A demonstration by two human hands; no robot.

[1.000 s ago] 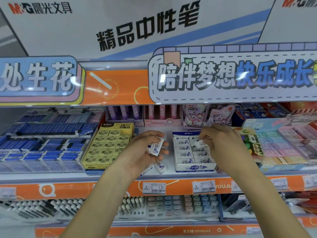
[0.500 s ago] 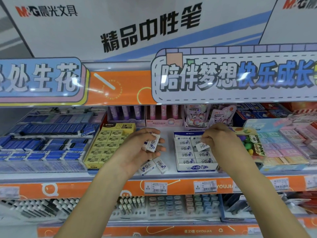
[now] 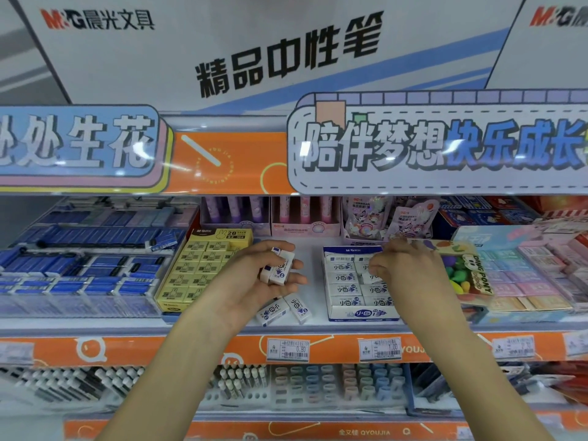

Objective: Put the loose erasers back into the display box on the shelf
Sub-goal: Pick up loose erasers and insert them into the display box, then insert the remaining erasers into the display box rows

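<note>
On a crowded shop shelf (image 3: 222, 326), the right hand (image 3: 410, 268) presses an eraser (image 3: 370, 277) into the display box (image 3: 359, 310). The left hand (image 3: 254, 281) grips spare erasers (image 3: 280, 267) loosely; one could slip onto two erasers (image 3: 283, 308) lying nearby.

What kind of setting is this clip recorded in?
Most likely a stationery shop aisle. Price tags sit along the orange shelf edge, display boxes of erasers and pens fill the shelves, and branded header signs hang above the goods.
</note>
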